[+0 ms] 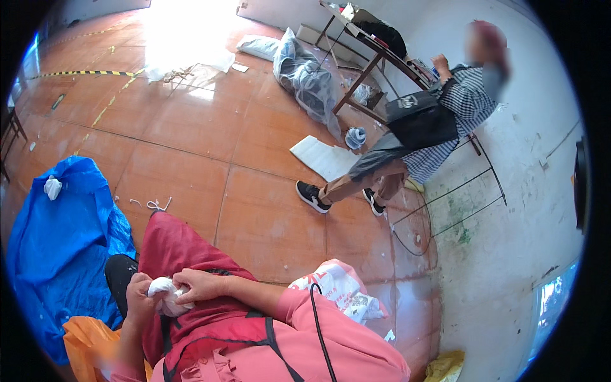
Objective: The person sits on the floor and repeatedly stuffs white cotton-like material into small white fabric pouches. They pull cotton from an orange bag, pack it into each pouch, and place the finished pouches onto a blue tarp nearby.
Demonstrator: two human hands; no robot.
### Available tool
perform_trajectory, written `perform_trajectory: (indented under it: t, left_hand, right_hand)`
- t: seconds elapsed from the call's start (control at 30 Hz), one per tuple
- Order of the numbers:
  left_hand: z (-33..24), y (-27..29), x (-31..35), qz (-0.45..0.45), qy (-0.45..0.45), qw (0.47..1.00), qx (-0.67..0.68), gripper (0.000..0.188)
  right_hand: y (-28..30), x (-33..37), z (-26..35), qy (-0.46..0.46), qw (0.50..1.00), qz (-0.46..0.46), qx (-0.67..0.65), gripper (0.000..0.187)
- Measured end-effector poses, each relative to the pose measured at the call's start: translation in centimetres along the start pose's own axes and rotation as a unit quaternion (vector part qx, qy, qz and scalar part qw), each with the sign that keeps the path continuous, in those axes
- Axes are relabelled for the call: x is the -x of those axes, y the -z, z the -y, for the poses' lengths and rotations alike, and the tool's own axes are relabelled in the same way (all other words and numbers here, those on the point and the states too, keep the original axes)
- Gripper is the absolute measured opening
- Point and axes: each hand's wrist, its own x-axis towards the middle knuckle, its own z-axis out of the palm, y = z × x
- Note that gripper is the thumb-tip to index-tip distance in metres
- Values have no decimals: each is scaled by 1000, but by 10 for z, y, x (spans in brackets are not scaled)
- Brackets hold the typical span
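Observation:
Over my lap, my left hand (140,294) and my right hand (196,286) both grip a bunched white cloth bundle (170,305). My left fingers are curled round its left side, while the right thumb and fingers pinch the upper right side. What kind of cloth article it is cannot be made out. Beneath it lies the dark red apron (178,245) spread over my legs. A similar small white bundle (53,187) rests on a blue plastic sheet (57,254) to the left, away from both hands.
An orange bag (86,337) sits at lower left, and a printed white plastic bag (334,286) at my right. Another person (439,127) stands by a table (382,51) at upper right. White board (324,158) and clear plastic bags (305,79) lie on the tiled floor.

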Motion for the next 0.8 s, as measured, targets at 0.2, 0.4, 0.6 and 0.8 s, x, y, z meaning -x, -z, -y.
perform_trajectory:
  t: [0.2,0.4,0.6,0.8]
  left_hand:
    - [-10,-2,-2,9,30,999,-11,12]
    - [-12,-3,0,16,38,998,-39,11]
    - [13,-8,10,12,138,986,92,12]
    - [6,-6,11,46,183,974,126,16]
  right_hand:
    - [-3,-7,0,-44,999,26,-10,53]
    - [-4,-6,6,-40,998,31,46,53]
    - [-9,-4,10,-59,995,15,84,49]
    - [-28,-4,-15,-4,996,-56,72,42]
